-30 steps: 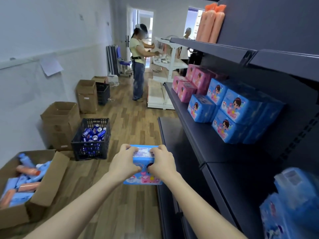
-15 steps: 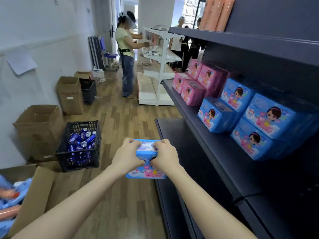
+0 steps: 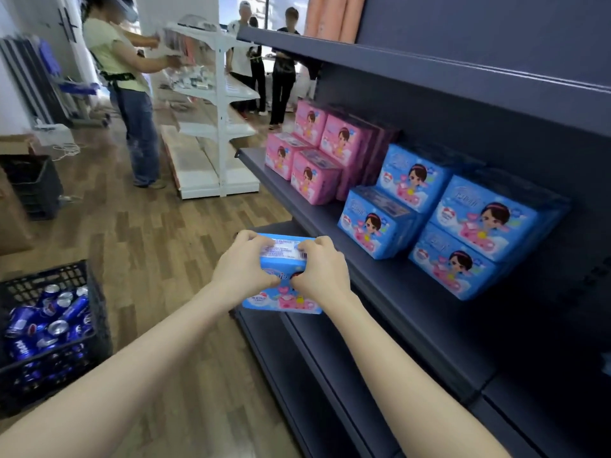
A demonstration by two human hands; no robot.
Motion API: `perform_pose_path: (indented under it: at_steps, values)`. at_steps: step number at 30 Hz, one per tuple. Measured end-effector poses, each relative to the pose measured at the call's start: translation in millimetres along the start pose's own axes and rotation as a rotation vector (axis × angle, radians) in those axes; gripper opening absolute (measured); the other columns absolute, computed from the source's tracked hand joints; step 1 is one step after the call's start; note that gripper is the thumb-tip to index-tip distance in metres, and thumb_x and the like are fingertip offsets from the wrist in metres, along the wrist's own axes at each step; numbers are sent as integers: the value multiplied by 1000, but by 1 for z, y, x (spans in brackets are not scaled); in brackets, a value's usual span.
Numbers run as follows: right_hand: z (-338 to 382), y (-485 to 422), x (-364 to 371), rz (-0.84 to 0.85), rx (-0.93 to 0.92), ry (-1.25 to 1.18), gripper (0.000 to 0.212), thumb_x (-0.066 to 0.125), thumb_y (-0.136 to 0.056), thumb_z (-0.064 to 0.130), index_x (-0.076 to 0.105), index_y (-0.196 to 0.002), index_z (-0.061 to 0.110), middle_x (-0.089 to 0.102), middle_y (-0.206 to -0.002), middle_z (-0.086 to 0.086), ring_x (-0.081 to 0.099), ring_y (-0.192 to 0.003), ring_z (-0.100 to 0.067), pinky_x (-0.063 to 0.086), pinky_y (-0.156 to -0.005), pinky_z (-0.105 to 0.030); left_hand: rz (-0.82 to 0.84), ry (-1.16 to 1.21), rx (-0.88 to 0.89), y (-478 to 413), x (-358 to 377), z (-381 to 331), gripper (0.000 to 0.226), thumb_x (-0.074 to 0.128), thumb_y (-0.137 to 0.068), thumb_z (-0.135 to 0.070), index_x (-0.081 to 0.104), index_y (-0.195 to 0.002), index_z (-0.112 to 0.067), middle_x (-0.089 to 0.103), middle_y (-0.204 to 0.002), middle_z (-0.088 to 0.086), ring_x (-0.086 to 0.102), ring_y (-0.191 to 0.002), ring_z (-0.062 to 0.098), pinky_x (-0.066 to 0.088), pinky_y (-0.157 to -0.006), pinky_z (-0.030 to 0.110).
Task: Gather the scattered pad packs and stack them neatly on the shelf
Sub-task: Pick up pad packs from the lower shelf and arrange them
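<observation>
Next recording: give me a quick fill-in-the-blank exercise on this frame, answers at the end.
The left hand and right hand hold one ____ pad pack.
On the shelf, the stacked packs at the far end are ____.
The black crate on the floor is full of drink ____.
Missing words: blue; pink; cans.

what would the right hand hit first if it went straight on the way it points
Beyond the blue pad pack it grips, the right hand points forward, left of the dark shelf; probably the white shelf unit first, depth unclear.
</observation>
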State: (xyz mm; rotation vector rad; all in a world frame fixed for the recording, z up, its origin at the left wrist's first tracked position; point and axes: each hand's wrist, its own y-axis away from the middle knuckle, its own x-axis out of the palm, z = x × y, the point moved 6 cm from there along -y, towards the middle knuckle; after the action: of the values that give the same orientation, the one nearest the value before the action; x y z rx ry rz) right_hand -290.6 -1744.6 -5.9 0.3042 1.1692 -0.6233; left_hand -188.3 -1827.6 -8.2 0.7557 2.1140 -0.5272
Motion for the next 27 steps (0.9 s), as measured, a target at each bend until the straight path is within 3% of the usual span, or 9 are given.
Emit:
perform_pose_path:
  at_steps: [7, 12, 18, 27]
  values:
    - [-51, -14, -45, -92, 138, 53, 45, 63, -79, 17, 51, -122, 16, 40, -130, -6, 48, -110, -36, 45, -85, -37, 48, 44, 158, -42, 23, -61, 66, 76, -70, -24, 50, -130, -19, 39, -132, -5, 50, -110, 15, 39, -83, 25]
    - [-95, -9, -80, -132, 228, 98, 47, 65, -77, 20, 51, -122, 18, 43, -124, -5, 52, -106, -35, 44, -78, -34, 105, 55, 270, -57, 46, -111, 68, 78, -67, -26, 50, -129, -21, 40, -129, -6, 50, -108, 15, 40, -80, 25]
    - [-145, 1, -109, -142, 294, 148, 45, 67, -78, 25, 52, -120, 19, 43, -121, -8, 52, -108, -34, 46, -88, -37, 183, 83, 370, -68, 77, -164, 69, 81, -63, -26, 53, -125, -19, 45, -125, -2, 50, -110, 17, 44, -89, 32]
    - [-187, 12, -120, -99, 386, 107, 46, 70, -76, 21, 50, -118, 19, 37, -127, -7, 46, -117, -35, 47, -90, -38, 291, -29, 501, -79, 108, -204, 77, 82, -59, -31, 52, -128, -18, 47, -123, 1, 50, -112, 20, 43, -87, 29]
